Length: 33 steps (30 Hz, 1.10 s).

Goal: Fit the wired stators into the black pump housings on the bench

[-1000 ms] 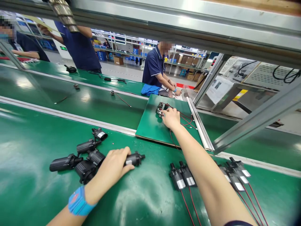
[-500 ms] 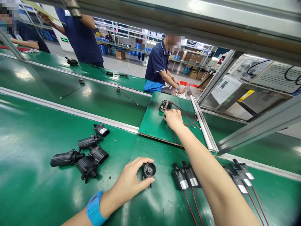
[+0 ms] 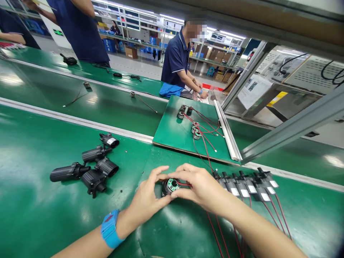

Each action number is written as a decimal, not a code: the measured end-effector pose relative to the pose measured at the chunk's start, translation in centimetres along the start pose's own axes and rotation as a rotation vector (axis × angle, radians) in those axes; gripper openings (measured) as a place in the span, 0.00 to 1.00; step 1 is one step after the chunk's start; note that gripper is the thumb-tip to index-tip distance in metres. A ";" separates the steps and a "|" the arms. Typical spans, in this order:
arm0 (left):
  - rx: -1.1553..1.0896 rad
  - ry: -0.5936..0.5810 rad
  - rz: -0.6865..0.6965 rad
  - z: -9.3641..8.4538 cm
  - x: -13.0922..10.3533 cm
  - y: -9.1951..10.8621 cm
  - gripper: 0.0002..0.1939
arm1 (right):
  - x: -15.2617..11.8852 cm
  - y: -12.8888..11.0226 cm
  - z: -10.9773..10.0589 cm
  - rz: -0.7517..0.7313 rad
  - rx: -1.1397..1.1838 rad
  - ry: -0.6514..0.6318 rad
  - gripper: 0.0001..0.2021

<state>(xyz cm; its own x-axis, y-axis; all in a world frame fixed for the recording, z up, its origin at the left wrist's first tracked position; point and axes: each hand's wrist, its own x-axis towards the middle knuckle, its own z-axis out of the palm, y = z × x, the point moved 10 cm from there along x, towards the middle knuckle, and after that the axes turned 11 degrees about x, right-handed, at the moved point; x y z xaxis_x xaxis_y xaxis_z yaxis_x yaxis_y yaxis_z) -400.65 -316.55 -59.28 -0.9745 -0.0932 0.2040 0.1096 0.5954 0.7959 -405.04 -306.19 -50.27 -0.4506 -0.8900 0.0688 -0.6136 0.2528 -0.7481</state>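
My left hand (image 3: 145, 196), with a blue wrist strap (image 3: 110, 228), grips a black pump housing (image 3: 163, 191) standing mouth-up on the green bench. In my right hand (image 3: 200, 186) is a small round motor (image 3: 172, 185) with a green circuit board on top. It sits at the housing's mouth; how deep it goes in I cannot tell. Red wires run from it under my right fingers. Beyond my hands, more wired motors (image 3: 197, 134) lie on a raised green board (image 3: 172, 132).
Several black housings (image 3: 94, 181) lie to the left. A row of labelled pumps (image 3: 243, 186) with red wires is on the right, partly behind my right forearm. A metal post (image 3: 290, 123) slants at the right. Across the bench a person (image 3: 176, 59) works with their hands.
My right hand has come back from the raised board to my left hand, bringing a motor to the housing. The housing's mouth showed bare before. The view has shifted slightly.
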 end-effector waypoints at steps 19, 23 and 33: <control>0.349 -0.078 0.426 1.0 -1.3 4.0 0.12 | -1.6 2.1 2.2 0.037 -0.381 0.013 0.23; 0.445 -0.054 0.504 0.7 -2.0 4.3 0.12 | -2.2 1.4 2.8 -0.010 -0.463 0.029 0.24; 0.328 -0.211 0.297 2.0 0.8 3.6 0.10 | -5.2 -0.8 0.8 -0.029 -0.908 0.169 0.18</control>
<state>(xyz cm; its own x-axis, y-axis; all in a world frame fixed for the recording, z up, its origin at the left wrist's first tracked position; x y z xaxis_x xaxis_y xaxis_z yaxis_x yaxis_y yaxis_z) -401.47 -312.88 -57.35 -0.9328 0.2622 0.2474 0.3541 0.7952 0.4922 -401.73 -302.09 -50.57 -0.4722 -0.8515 0.2281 -0.8668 0.4955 0.0551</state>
